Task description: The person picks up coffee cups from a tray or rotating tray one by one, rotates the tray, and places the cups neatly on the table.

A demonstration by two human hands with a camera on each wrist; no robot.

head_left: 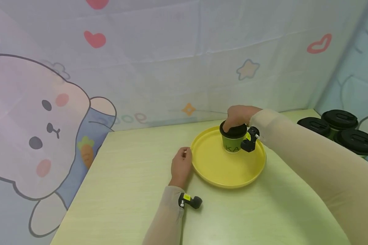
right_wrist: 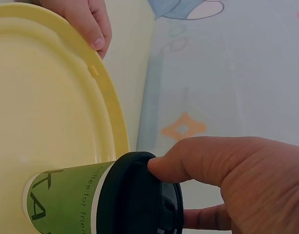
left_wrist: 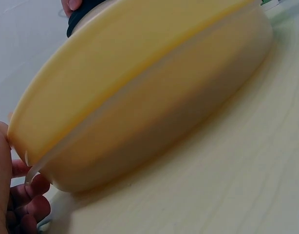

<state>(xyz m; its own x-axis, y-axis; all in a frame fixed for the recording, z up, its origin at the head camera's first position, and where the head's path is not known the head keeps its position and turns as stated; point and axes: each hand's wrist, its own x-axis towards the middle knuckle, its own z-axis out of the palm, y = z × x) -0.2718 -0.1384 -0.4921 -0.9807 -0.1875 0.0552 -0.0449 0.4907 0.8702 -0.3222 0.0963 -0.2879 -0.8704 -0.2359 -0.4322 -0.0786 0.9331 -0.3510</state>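
Note:
A round yellow tray [head_left: 220, 172] lies on the table. My left hand [head_left: 181, 166] holds its left rim; in the left wrist view the fingers [left_wrist: 37, 187] curl at the edge of the tray [left_wrist: 154, 97]. On the back part of the tray stands a green paper coffee cup [head_left: 231, 144] with a black lid, upright. From above, my right hand [head_left: 240, 115] grips the cup by its lid. The right wrist view has the thumb on the lid [right_wrist: 135, 195] and a finger at the far side, partly hidden. Dark letters mark the cup's green wall [right_wrist: 66, 200].
Several more cups with black lids [head_left: 339, 119] stand together at the right edge of the table. A patterned cloth [head_left: 171, 68] hangs behind the pale table [head_left: 135, 177]. Small black cameras are strapped to both wrists.

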